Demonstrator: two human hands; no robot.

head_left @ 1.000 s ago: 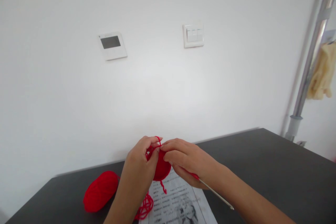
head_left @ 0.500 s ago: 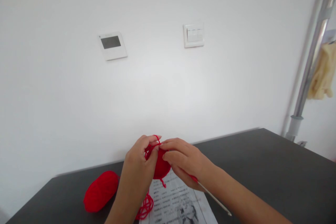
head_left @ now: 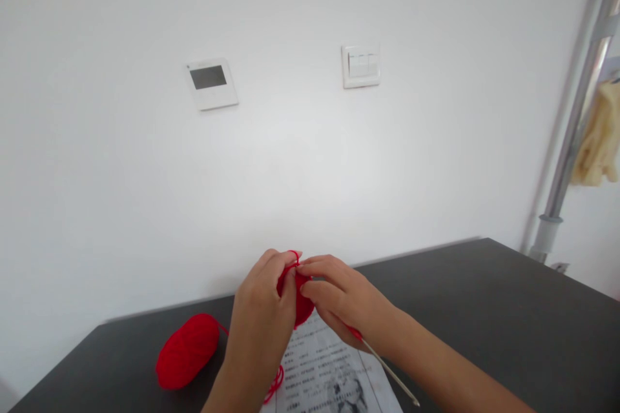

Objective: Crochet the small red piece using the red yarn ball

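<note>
My left hand [head_left: 261, 316] is closed on a small round red crochet piece [head_left: 301, 300], with red yarn looped over its fingertips. My right hand [head_left: 341, 297] pinches a crochet hook [head_left: 387, 371] whose metal shaft points back toward my right arm; its tip is hidden in the red piece. Both hands meet above a printed paper sheet [head_left: 329, 377]. A red yarn ball [head_left: 186, 350] lies to the left on the dark table [head_left: 508, 310], with a loose strand [head_left: 276, 382] running from under my left wrist.
A white wall stands close behind the table, with a small control panel [head_left: 212, 82] and a light switch [head_left: 361, 66]. A metal pole [head_left: 571, 122] rises at the right, with a cream cloth [head_left: 598, 142] hanging beside it.
My hands have drawn closer together and my left hand now covers more of the red piece. The hook's shaft has swung slightly lower. The view shifted a little.
</note>
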